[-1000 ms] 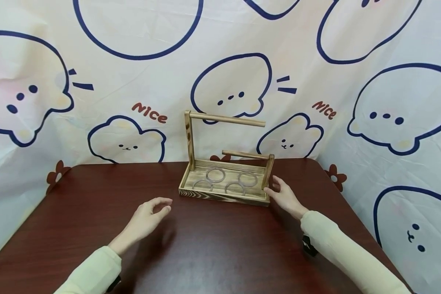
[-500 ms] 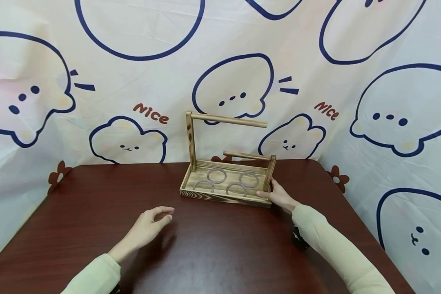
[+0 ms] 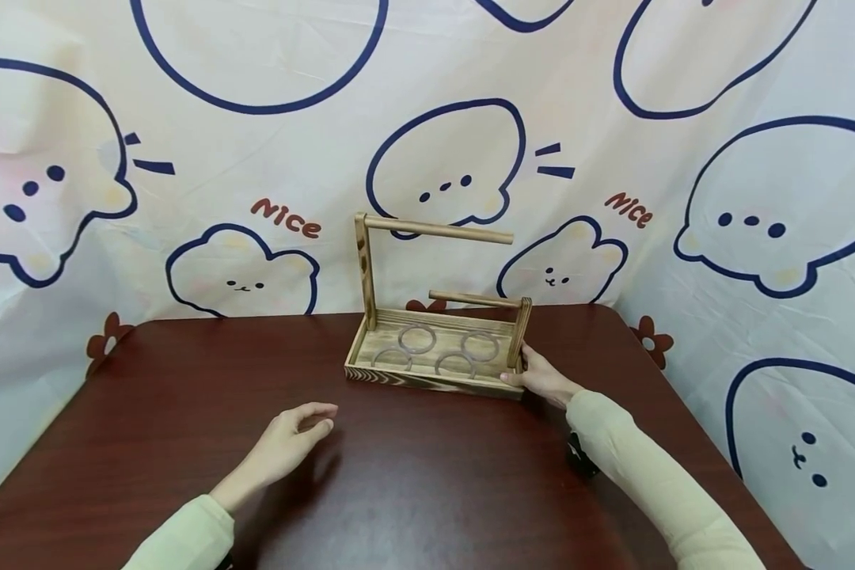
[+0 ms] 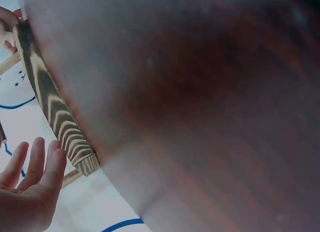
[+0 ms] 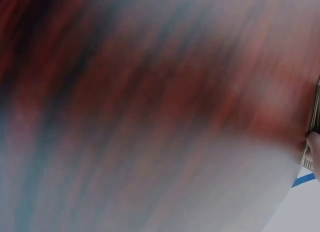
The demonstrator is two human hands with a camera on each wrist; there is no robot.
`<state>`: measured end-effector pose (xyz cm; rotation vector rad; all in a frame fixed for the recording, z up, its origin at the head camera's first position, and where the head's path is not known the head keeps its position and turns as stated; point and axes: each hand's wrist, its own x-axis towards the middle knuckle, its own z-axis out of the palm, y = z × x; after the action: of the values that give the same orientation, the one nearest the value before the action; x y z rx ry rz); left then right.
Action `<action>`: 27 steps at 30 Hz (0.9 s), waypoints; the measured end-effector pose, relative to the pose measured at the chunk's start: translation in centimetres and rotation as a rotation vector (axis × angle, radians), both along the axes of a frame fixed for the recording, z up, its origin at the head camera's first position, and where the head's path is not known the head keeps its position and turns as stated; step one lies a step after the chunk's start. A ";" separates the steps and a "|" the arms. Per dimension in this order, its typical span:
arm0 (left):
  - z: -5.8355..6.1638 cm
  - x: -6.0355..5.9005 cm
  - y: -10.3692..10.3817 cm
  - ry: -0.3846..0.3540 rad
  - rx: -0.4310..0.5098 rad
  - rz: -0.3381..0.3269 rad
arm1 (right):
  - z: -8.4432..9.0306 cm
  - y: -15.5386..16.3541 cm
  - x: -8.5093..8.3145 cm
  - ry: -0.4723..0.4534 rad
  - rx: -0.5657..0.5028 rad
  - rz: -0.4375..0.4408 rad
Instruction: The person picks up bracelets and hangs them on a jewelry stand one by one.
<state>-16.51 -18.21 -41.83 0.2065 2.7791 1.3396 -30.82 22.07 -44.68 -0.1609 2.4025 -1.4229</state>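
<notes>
Right hand (image 3: 541, 378) on a wooden rack (image 3: 435, 348) at the tabletop (image 3: 413, 475) far edge.
Its grip seems to pinch the rack's right end post; the left hand (image 3: 285, 439) hovers apart, fingers relaxed.

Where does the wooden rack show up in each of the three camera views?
Head: wooden rack at centre, on the table's far side, right hand gripping its right end.
Left wrist: its striped base edge runs down the left side, above the left hand.
Right wrist: only a sliver at the right edge.
Shared landmark: the dark red table.
</notes>
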 end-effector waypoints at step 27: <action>0.3 -1.0 -0.3 -0.007 -0.005 -0.002 | 0.2 0.4 0.2 -0.023 -0.073 0.042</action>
<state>-17.49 -18.47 -41.58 0.2041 2.7753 1.3307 -30.66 22.44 -44.49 -0.2102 2.3172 -1.4861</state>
